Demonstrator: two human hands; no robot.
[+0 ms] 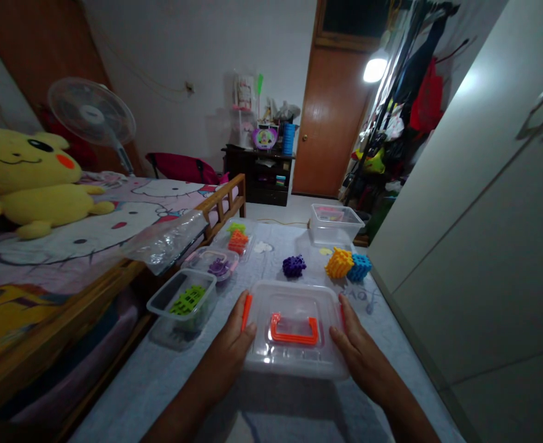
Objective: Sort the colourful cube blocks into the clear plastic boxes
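Note:
Between my two hands is a clear plastic storage box [294, 360] with its lid on, an orange handle [294, 338] lying on top. My left hand [237, 335] grips its left side by an orange latch [246, 311]. On the opposite side, my right hand [352, 338] grips the box with the thumb on the lid edge. Just beyond it sits a purple cluster of interlocking blocks [294, 266]. Yellow blocks [340, 263] and blue blocks [359, 267] stand touching each other, farther right. Whatever the box contains cannot be made out.
Along the left are a tub [160, 301] with green blocks [188, 300], a container with purple pieces [220, 267], and one with orange blocks [237, 242]. A clear bin [335, 224] stands at the far end. A wooden bed rail [128, 277] borders the left, a cabinet [484, 246] the right.

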